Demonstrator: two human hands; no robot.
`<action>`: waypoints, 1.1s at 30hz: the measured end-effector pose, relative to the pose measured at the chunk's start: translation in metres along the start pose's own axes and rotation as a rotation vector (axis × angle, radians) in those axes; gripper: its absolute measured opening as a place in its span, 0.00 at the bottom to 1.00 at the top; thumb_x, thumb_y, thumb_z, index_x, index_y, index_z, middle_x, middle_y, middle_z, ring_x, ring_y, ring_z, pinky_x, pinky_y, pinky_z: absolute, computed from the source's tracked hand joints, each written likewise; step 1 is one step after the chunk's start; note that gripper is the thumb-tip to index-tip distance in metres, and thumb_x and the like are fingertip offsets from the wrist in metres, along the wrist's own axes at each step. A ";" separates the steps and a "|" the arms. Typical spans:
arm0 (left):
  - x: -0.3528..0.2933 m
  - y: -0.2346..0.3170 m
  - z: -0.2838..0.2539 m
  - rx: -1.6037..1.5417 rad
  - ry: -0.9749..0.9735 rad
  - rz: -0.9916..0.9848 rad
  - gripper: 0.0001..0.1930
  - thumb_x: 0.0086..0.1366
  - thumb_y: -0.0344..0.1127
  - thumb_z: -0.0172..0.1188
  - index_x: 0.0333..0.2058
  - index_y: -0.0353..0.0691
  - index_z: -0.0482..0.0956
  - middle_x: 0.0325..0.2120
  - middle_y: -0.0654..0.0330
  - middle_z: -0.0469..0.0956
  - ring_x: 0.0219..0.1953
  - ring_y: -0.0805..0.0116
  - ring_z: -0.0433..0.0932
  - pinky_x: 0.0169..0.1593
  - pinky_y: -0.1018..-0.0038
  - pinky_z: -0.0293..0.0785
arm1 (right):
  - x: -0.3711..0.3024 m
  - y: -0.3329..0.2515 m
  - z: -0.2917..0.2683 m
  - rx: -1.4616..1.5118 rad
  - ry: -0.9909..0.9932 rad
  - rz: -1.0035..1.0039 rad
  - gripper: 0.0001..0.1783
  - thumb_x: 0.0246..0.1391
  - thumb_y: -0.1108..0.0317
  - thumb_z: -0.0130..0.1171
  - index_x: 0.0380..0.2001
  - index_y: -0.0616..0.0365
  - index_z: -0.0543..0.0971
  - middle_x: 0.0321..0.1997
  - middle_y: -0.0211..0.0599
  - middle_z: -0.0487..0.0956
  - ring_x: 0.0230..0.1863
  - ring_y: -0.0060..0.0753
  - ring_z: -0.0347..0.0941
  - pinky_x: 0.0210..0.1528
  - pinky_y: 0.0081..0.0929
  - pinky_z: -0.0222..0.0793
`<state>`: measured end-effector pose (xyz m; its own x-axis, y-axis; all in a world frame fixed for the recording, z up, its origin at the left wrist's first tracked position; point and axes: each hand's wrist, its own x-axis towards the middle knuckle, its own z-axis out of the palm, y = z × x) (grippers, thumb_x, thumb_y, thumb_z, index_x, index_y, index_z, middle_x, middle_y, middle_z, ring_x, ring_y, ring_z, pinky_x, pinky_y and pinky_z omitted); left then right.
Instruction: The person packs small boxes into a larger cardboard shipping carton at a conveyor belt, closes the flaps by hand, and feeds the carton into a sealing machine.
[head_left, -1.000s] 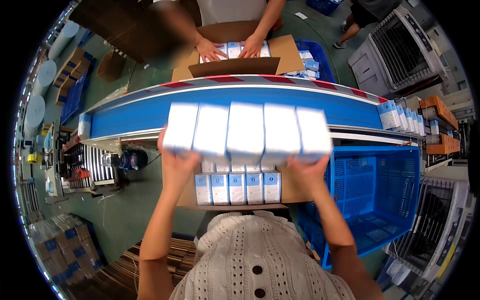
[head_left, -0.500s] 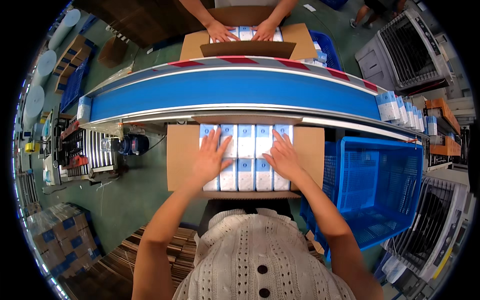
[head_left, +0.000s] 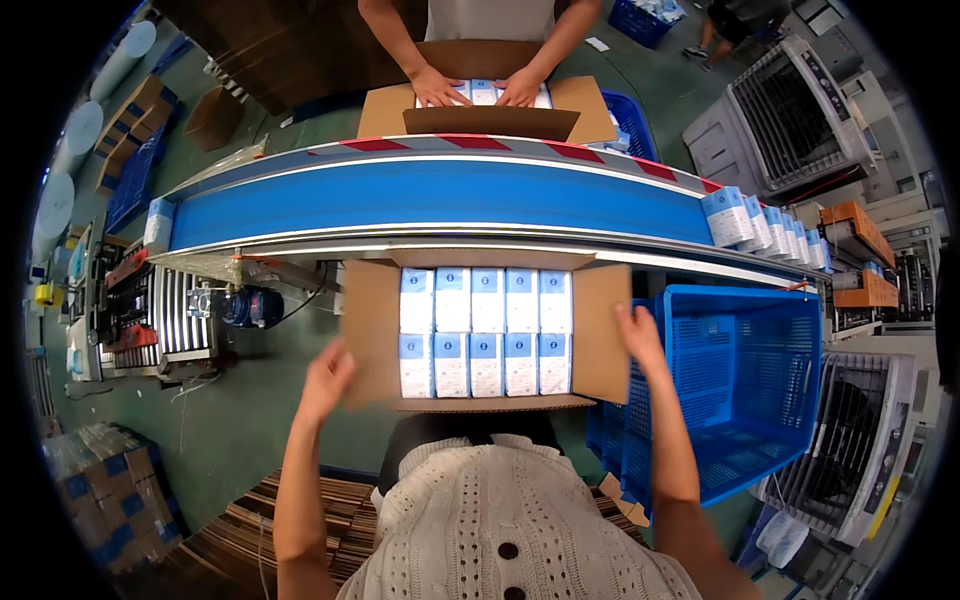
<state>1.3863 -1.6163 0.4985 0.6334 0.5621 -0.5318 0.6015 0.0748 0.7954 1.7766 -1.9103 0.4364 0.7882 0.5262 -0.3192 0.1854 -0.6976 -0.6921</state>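
Observation:
In front of me stands an open cardboard carton (head_left: 490,404) holding two rows of upright white-and-blue packs (head_left: 487,300). Its left flap (head_left: 372,335) and right flap (head_left: 603,335) are tilted up at the sides. My left hand (head_left: 328,382), fingers curled, is at the outer edge of the left flap. My right hand (head_left: 640,336) has its thumb and fingers closed at the right flap's outer edge. Some fingertips are hidden behind the cardboard.
A blue conveyor belt (head_left: 440,200) runs beyond the carton, with leaning packs (head_left: 765,228) at its right end. A blue crate (head_left: 745,400) stands at right. Across the belt, a co-worker's hands (head_left: 518,88) press packs in another carton (head_left: 490,123). Flattened cardboard (head_left: 235,525) lies lower left.
Both my hands have left the pack tops and moved outward to the side flaps. Those flaps, lying spread out before, are now raised.

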 end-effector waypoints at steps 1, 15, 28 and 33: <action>-0.023 0.025 0.020 0.079 -0.129 0.104 0.42 0.51 0.40 0.59 0.56 0.29 0.44 0.51 0.39 0.57 0.55 0.54 0.57 0.54 0.67 0.57 | -0.021 -0.039 0.010 -0.045 -0.075 -0.080 0.23 0.51 0.52 0.48 0.26 0.68 0.68 0.25 0.51 0.72 0.27 0.47 0.69 0.34 0.35 0.65; -0.014 0.059 0.123 1.193 -0.240 0.169 0.48 0.48 0.50 0.59 0.58 0.33 0.40 0.54 0.37 0.53 0.51 0.47 0.62 0.54 0.65 0.57 | -0.013 -0.068 0.117 -0.509 -0.393 -0.337 0.19 0.47 0.57 0.49 0.23 0.67 0.72 0.28 0.55 0.73 0.33 0.52 0.69 0.38 0.37 0.64; 0.011 -0.004 0.093 0.699 -0.951 0.387 0.34 0.54 0.57 0.48 0.53 0.39 0.58 0.51 0.46 0.60 0.52 0.52 0.61 0.55 0.68 0.56 | -0.009 -0.066 0.091 -0.068 -0.615 -0.045 0.11 0.48 0.65 0.50 0.28 0.64 0.71 0.28 0.40 0.75 0.31 0.30 0.72 0.33 0.24 0.66; 0.062 0.009 0.081 0.787 0.575 0.409 0.31 0.55 0.46 0.52 0.55 0.42 0.54 0.46 0.44 0.66 0.48 0.49 0.66 0.49 0.67 0.62 | 0.035 -0.055 0.050 0.520 0.031 0.078 0.20 0.54 0.52 0.44 0.30 0.61 0.68 0.20 0.39 0.73 0.21 0.25 0.71 0.24 0.21 0.68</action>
<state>1.4704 -1.6470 0.4490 0.6572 0.7448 0.1157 0.6709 -0.6480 0.3606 1.7644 -1.8295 0.4308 0.8065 0.4625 -0.3684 -0.1840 -0.3958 -0.8997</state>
